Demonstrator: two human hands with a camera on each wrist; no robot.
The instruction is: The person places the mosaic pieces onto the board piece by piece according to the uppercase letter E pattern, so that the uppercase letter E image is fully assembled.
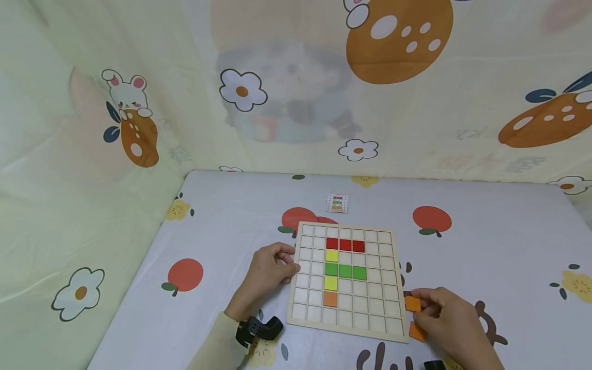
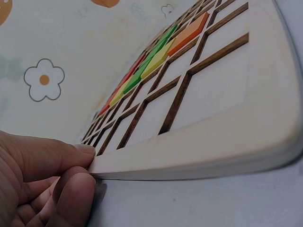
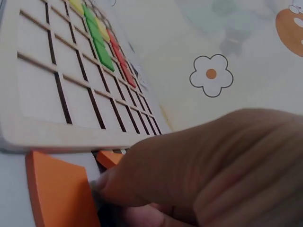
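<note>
A wooden grid board (image 1: 348, 333) lies on the table with red, yellow, green and orange square tiles in some cells. My left hand (image 1: 270, 270) holds the board's left edge, its thumb (image 2: 85, 150) on the rim and curled fingers beside it. Just off the board's right edge, my right hand (image 1: 446, 316) pinches an orange tile (image 1: 413, 303) between thumb and index finger. In the right wrist view the thumb partly hides that tile (image 3: 109, 159). A second orange tile (image 1: 417, 332) lies nearer me, close to the right thumb.
Behind the board lies a small card (image 1: 337, 203) printed with a coloured grid pattern. The white tablecloth (image 1: 226, 216) has fruit and flower prints. A patterned curtain (image 1: 287, 123) hangs behind the table and along its left side. A black wrist strap (image 1: 259, 330) is on my left wrist.
</note>
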